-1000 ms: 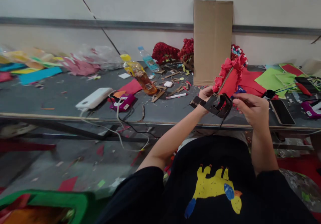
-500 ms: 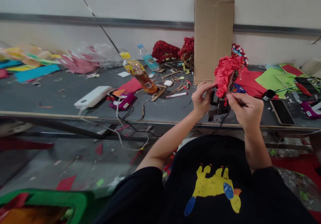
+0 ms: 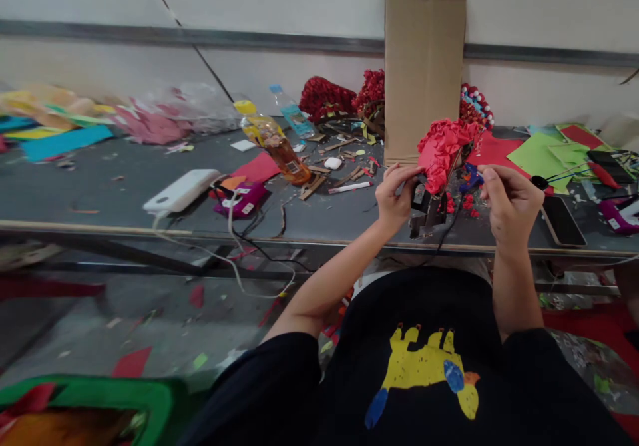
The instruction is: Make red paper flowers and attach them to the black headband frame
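My left hand (image 3: 395, 196) is closed on the left edge of a craft piece covered in crumpled red paper (image 3: 442, 153), which has dark cardboard strips at its base. My right hand (image 3: 514, 203) is raised to the right of the piece, apart from it, with thumb and forefinger pinched; whatever may be between them is too small to make out. Small red paper balls (image 3: 468, 203) lie on the table between my hands. A blue tool (image 3: 470, 177) with a dark cord sits just behind them, partly hidden by the red piece.
A tall cardboard sheet (image 3: 424, 73) leans on the wall behind. To the left stand a tilted bottle of amber liquid (image 3: 287, 156), a marker (image 3: 350, 188) and a white power bank (image 3: 182, 190). Rightward lie a phone (image 3: 564, 222) and green paper (image 3: 536, 160). A green bin (image 3: 164, 399) is at lower left.
My right hand has drawn away from the red paper piece, moving right. My left hand still grips the piece, which has tilted slightly left. Red paper balls on the table have come into view.
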Tool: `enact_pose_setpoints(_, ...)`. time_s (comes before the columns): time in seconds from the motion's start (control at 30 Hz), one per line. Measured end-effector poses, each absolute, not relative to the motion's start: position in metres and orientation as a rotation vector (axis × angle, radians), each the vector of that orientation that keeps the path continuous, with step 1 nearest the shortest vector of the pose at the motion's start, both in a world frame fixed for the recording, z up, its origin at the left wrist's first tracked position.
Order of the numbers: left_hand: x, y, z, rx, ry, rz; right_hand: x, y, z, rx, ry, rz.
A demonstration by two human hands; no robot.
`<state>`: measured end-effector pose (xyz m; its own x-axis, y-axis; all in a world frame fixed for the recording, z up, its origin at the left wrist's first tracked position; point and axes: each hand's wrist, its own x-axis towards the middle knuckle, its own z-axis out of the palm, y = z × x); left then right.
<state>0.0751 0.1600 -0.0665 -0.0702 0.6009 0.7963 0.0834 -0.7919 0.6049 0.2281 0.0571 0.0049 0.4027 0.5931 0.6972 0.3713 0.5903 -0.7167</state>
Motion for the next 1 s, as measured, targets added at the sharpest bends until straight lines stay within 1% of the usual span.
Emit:
enact_pose_setpoints(0.23, 0.071, 0.163, -0.071, 1.879, 0.827, 1.944, 0.226, 0.061, 0.004, -1.039, -1.279, 0.13)
enact_pose_setpoints(0.43, 0.068, 0.162, -0.073, 1.881, 0.849, 1.921, 0.228, 0.065, 0.001, -1.001, -1.354, 0.276)
enact_pose_setpoints(0.63, 0.068, 0.16, -0.072, 1.887, 0.754, 1.952, 0.226, 0.066, -0.002, -1.026, -1.374, 0.293)
enact_pose_setpoints(0.8, 0.066, 0.162, -0.075, 1.903, 0.843, 1.903, 0.229, 0.066, -0.003, -1.036, -1.38, 0.347)
enact_pose_setpoints(1.0, 0.064, 0.165, -0.08, 1.977, 0.728, 2.02, 0.229, 0.066, -0.008, -1.033, -1.464, 0.394)
